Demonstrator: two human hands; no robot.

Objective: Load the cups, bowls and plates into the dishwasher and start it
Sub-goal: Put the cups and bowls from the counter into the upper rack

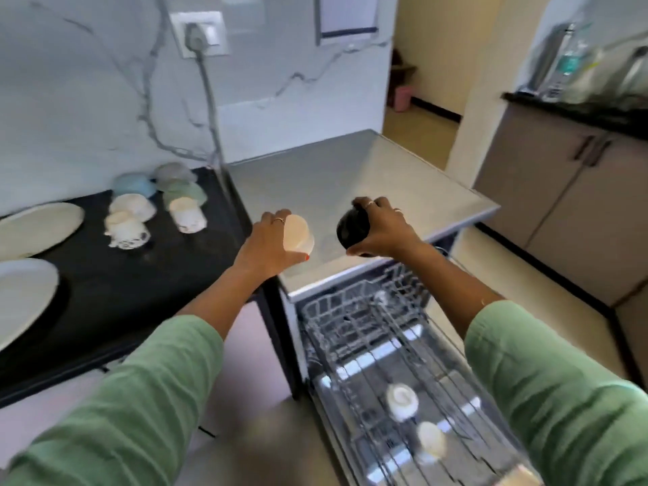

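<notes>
Left hand (268,245) grips cream cup (298,234); right hand (380,229) grips black cup (352,229) above rack (354,310).

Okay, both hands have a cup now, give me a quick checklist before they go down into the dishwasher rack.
1. Left hand grips the pale cream cup: ok.
2. Right hand grips the round black cup: ok.
3. Pulled-out wire dishwasher rack is open below the hands: ok.
4. Free space in the rack: ok; only two white cups sit near its front end.
5. Held cups are empty: cannot tell, the picture is blurred.
6. Everything else loaded: not ok; upturned pastel bowls and cups and two pale plates wait on the black countertop.
</notes>
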